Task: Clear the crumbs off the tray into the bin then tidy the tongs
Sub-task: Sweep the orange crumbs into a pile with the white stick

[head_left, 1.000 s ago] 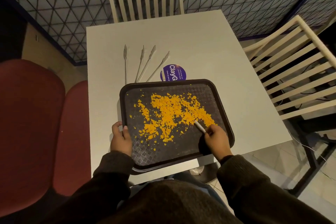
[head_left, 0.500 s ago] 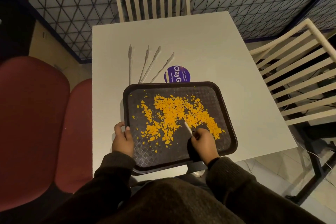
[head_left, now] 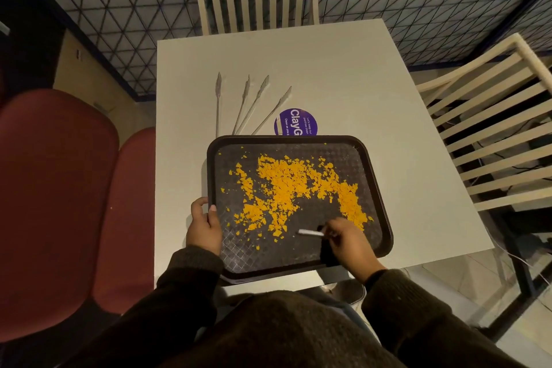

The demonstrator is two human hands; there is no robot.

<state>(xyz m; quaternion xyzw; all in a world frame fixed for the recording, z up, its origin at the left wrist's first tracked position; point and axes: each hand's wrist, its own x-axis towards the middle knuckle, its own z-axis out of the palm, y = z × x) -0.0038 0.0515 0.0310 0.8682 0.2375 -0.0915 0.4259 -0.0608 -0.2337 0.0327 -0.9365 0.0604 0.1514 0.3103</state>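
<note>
Hands at a crumb-strewn tray on the counter: left gripping the rim, right holding a small brush.

Left hand point(head_left: 205, 225) is curled closed over the near-left rim of the dark tray point(head_left: 378, 188), thumb on top. Far of it, two pairs of tongs point(head_left: 248, 104) lie on the white counter point(head_left: 343, 75), arms spread, their near ends just beside the tray's far edge; a round purple sticker point(head_left: 295, 122) sits to their right, partly hidden by the tray. Orange crumbs point(head_left: 286, 185) cover the middle of the tray and trail toward its right side. Right hand point(head_left: 349, 240), over the near-right part of the tray, is closed around a small brush point(head_left: 310, 233) whose pale handle points left, with a dark part under the fingers.
</note>
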